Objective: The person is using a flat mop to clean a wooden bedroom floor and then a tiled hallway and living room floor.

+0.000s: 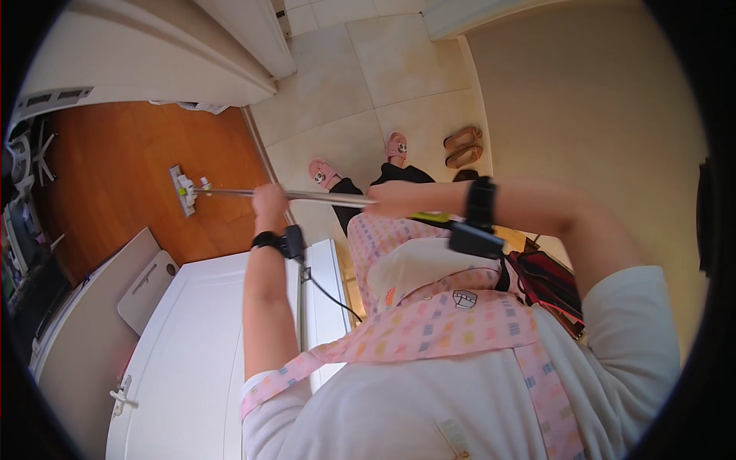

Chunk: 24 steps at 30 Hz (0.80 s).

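Both of my hands hold the metal pole (328,198) of a flat mop. My left hand (270,201) is closed around the middle stretch of the pole. Farther back, my right hand (397,198) grips the pole near its green upper part, which my forearm partly hides. The mop head (183,191), grey with white and green parts, lies on the brown wooden floor (126,155) past the doorway. Each wrist wears a black band with a small box.
An open white door (195,345) stands at the lower left. Pink slippers (397,146) are on my feet on the tiles, with brown flat shoes (463,147) by the right wall. White chair legs (45,155) stand at the far left. A threshold strip (261,149) divides the floors.
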Motion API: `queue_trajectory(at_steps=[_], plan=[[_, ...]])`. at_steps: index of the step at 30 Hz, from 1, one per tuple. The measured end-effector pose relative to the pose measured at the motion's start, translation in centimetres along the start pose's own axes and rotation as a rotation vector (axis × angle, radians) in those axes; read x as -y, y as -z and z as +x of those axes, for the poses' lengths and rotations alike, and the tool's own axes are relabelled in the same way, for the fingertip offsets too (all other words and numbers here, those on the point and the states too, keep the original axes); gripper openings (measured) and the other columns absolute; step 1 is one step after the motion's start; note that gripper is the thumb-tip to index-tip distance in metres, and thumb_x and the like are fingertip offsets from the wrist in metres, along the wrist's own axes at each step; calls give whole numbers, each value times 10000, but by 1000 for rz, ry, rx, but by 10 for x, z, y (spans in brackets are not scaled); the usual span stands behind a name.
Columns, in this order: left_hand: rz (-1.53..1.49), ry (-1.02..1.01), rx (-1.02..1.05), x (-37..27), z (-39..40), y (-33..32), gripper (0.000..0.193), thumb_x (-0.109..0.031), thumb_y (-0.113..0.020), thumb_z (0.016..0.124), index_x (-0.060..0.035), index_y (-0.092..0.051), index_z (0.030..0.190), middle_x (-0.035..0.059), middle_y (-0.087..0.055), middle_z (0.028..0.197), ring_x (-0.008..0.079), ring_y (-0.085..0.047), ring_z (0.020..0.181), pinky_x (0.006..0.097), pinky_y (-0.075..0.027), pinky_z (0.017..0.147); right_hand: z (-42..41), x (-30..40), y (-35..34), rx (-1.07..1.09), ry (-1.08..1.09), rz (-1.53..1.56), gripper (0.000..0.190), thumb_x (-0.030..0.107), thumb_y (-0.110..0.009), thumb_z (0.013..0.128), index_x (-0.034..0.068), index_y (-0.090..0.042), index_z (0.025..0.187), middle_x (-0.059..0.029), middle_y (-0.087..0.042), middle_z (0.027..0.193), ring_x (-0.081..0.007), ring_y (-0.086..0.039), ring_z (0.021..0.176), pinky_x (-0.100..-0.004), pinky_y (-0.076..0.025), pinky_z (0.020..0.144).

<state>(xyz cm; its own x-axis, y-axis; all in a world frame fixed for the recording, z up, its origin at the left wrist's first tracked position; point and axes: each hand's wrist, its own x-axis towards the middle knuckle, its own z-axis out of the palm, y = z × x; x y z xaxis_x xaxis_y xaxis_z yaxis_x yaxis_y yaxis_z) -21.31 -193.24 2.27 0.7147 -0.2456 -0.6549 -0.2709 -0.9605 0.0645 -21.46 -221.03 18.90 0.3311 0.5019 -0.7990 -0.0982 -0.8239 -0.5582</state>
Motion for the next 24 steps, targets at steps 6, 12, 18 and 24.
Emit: queue_trajectory(at_steps=[6, 12, 18, 24], plan=[[-203, -281, -4, -227, 50, 53, 180, -197, -558, 694, -68, -669, 752, 140, -638, 763, 280, -628, 753, 369, -493, 645, -166, -119, 61, -59, -479, -18, 448, 417, -487, 807, -13, -582, 891, -185, -599, 754, -328, -583, 721, -416, -443, 649], [-437, -537, -105, -360, 14, 106, 147, -190, -582, 648, -59, -645, 670, 150, -615, 669, 292, -614, 658, 388, -479, 588, -307, -136, 87, -140, -726, -76, 364, 377, -550, 786, 23, -600, 852, -161, -583, 700, -314, -568, 649, -403, -434, 596], [-431, -589, -99, -342, 7, 103, 169, -236, -602, 663, -70, -636, 674, 130, -615, 674, 283, -612, 659, 385, -471, 584, -303, -151, 81, -103, -664, -218, 385, 406, -549, 781, 32, -595, 864, -146, -590, 716, -314, -566, 662, -412, -435, 588], [-269, -427, -305, -158, 59, 21, 123, -192, -574, 680, -93, -643, 703, 135, -610, 699, 300, -599, 663, 406, -472, 631, -125, -130, 47, -191, -237, -148, 425, 439, -489, 800, 27, -594, 810, -163, -582, 721, -335, -572, 675, -429, -448, 573]])
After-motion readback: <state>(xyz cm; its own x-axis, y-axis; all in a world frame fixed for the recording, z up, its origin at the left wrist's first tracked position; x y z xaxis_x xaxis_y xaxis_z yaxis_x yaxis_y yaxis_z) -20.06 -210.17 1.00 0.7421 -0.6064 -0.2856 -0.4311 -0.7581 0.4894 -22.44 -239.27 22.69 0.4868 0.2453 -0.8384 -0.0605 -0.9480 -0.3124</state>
